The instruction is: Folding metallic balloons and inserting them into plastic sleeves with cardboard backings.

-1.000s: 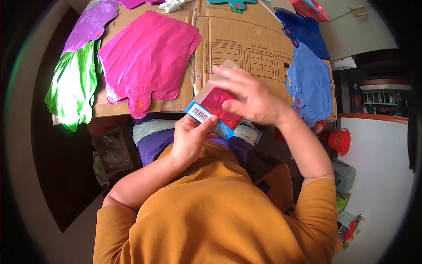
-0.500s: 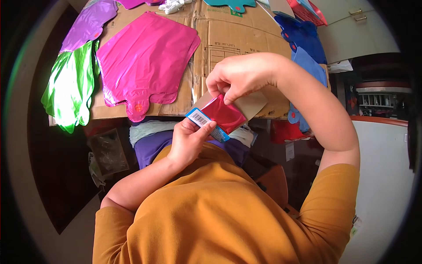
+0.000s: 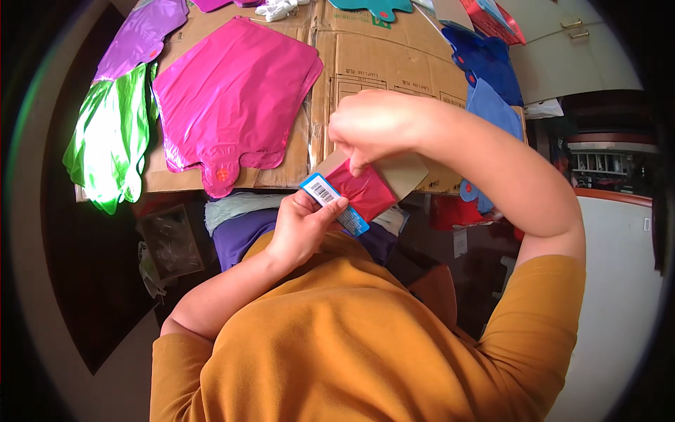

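Note:
Just past the near edge of the cardboard surface, my left hand (image 3: 304, 228) pinches the blue header strip (image 3: 335, 204) of a small flat packet, thumb on top beside a barcode. A folded shiny pink foil piece (image 3: 371, 193) extends from that strip and looks creased in the middle. Over its far edge my right hand (image 3: 373, 123) is bent down with curled fingers, thumb against the pink foil; the other fingertips are partly hidden behind the hand. A plain beige flap (image 3: 409, 172) sticks out behind the packet.
Flattened cardboard (image 3: 387, 56) covers the table. A large stack of pink foil balloons (image 3: 235, 91) lies left of centre, with green (image 3: 109, 144) and purple ones (image 3: 144, 39) beyond. Dark blue (image 3: 489, 67) and light blue ones (image 3: 496, 112) hang at the right edge. A red basket (image 3: 500, 21) stands far right.
My right hand has rolled over and its fingers have curled further at the packet's far edge. The pink foil looks more wrinkled. My left hand keeps its hold, almost unmoved.

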`<state>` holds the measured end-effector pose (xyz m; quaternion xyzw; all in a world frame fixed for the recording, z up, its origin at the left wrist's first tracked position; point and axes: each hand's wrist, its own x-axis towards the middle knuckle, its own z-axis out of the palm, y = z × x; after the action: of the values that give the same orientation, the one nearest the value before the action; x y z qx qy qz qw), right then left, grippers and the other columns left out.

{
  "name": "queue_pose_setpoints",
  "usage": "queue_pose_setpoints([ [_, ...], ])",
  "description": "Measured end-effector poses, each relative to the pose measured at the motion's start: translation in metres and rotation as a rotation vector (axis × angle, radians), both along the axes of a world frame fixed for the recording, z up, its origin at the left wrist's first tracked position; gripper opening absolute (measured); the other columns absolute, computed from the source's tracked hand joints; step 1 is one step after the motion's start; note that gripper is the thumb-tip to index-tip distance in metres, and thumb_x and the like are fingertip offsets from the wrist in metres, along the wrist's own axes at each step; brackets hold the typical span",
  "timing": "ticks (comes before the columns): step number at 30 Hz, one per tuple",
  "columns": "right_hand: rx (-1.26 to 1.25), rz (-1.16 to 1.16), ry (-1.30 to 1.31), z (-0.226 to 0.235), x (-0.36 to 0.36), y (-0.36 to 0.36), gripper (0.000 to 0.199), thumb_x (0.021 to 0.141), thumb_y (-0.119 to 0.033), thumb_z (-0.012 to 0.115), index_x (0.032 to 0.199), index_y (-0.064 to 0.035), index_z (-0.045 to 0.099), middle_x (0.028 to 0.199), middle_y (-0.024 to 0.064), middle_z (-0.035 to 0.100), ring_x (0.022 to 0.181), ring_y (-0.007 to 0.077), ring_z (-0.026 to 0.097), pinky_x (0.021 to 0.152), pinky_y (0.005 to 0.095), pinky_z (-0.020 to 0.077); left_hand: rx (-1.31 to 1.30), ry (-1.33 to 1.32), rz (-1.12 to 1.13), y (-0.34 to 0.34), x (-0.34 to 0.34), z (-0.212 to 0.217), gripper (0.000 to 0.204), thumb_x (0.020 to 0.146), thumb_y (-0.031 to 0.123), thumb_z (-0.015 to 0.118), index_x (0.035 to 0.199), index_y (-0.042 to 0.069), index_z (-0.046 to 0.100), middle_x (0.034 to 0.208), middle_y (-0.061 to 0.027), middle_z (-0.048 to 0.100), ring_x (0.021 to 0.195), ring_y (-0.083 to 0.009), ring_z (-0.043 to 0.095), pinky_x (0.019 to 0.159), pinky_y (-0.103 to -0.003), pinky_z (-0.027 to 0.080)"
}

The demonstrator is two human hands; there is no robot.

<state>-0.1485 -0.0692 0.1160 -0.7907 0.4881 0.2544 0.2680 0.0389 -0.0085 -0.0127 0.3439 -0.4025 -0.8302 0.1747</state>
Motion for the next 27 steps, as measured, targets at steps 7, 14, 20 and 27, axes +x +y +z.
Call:
queue_pose_setpoints([
  [7,-0.8,-0.036,-0.396,-0.017,-0.007,0.089,0.058,0.073,-0.029,0.074,0.122,-0.0039,0.057,0.126,0.0155,0.056,0.12,0.0314,0.051,0.101,0.0443,0.0394,0.039,-0.003,0.04,0.003,-0.003,0.008,0.012,0.092,0.013,0.066,0.098,0.003,0.065,0.085,-0.0008,0.068,0.071,-0.0064,0.062,0.061,-0.023,0.054],
  [14,-0.641,-0.031,-0.536,-0.098,-0.014,0.109,0.107,0.068,-0.045,0.074,0.152,-0.015,0.016,0.158,0.0105,0.017,0.145,0.0269,0.019,0.118,0.0482,0.0115,0.212,-0.002,0.115,0.005,-0.008,0.019,0.014,0.092,0.013,0.064,0.103,0.004,0.064,0.093,-0.0024,0.067,0.074,-0.0081,0.063,0.06,-0.023,0.054],
  [20,-0.616,0.104,-0.417,-0.091,-0.03,0.094,0.099,0.073,-0.051,0.069,0.153,-0.0203,0.018,0.159,0.0089,0.015,0.146,0.0263,0.016,0.119,0.0469,0.0115,0.17,-0.011,0.086,0.006,-0.01,0.015,0.013,0.093,0.015,0.063,0.101,0.004,0.062,0.091,-0.0039,0.068,0.075,-0.0114,0.066,0.064,-0.026,0.056],
  [27,-0.674,-0.172,-0.191,-0.041,-0.079,0.124,0.084,0.082,-0.054,0.063,0.15,-0.0228,0.027,0.157,0.013,0.018,0.145,0.0294,0.018,0.118,0.049,0.0138,0.177,0.01,0.114,0.01,-0.012,0.017,0.012,0.093,0.015,0.064,0.098,0.005,0.06,0.087,-0.0028,0.067,0.074,-0.0114,0.066,0.066,-0.026,0.056],
])
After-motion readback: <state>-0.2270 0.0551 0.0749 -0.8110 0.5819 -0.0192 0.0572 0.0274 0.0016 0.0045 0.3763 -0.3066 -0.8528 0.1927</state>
